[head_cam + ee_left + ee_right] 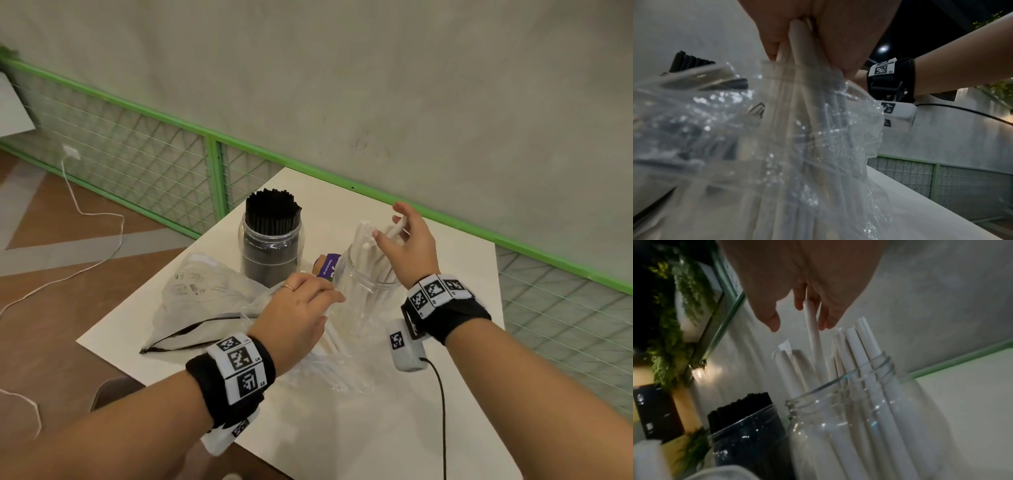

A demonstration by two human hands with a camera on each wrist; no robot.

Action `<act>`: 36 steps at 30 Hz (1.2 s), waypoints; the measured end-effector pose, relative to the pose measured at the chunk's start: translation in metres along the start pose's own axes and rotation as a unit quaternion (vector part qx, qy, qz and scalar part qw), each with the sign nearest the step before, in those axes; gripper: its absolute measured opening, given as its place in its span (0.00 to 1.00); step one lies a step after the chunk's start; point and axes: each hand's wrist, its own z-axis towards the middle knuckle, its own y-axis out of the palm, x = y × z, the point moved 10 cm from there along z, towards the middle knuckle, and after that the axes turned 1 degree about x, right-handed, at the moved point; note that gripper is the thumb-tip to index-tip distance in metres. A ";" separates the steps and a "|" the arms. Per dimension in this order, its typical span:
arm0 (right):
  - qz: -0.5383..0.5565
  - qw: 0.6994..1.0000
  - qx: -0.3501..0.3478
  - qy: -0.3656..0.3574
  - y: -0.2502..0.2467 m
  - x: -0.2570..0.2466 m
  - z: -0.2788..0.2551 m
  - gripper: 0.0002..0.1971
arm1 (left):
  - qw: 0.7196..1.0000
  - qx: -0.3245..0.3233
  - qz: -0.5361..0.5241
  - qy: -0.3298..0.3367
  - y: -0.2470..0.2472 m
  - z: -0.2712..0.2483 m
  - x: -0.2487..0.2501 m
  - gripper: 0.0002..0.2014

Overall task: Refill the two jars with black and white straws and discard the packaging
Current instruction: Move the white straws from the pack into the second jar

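A clear jar (368, 284) (859, 418) at the table's middle holds several white straws (364, 240) (865, 344). My right hand (387, 228) (809, 311) is above its mouth and pinches one white straw (813, 331) whose lower end is inside the jar. My left hand (329, 308) (807, 40) grips a bunch of white straws (797, 48) at the mouth of a crinkled clear bag (329, 370) (777, 138) lying in front of the jar. A second jar (270, 246) (748, 431), packed full of black straws, stands behind and to the left.
An empty clear bag (198, 291) with a black strip lies left of the jars on the white table (445, 394). A small purple-labelled item (327, 265) sits between the jars. A green mesh railing (212, 161) and a wall run behind the table. A black cable (443, 411) hangs from my right wrist.
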 end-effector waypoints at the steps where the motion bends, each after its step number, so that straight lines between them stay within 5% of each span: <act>1: -0.048 0.998 -0.021 -0.017 0.004 -0.003 0.002 0.25 | 1.000 0.000 0.000 -0.001 0.000 0.000 -0.001 0.18; 7: -0.250 0.943 -0.213 -0.043 0.061 -0.008 -0.002 0.31 | 1.000 0.007 -0.003 0.001 0.001 0.003 -0.001 0.20; 11: -0.360 0.920 -0.130 -0.080 0.053 -0.011 0.007 0.34 | 1.000 0.011 -0.007 -0.001 0.000 0.003 -0.002 0.20; 16: -0.446 0.886 -0.125 -0.003 0.047 0.023 0.011 0.31 | 1.000 0.000 -0.006 -0.008 0.002 0.002 -0.003 0.19; 23: -0.324 0.944 -0.047 -0.035 0.028 0.022 0.016 0.24 | 1.000 0.009 -0.002 -0.006 0.000 0.005 -0.002 0.19; 30: -0.363 0.927 -0.097 -0.015 0.033 0.027 0.016 0.31 | 1.000 0.013 0.006 -0.009 -0.001 0.007 0.000 0.19; 36: -0.210 0.972 -0.078 -0.071 0.014 -0.021 -0.011 0.29 | 0.999 -0.027 0.000 -0.044 0.005 0.003 -0.009 0.26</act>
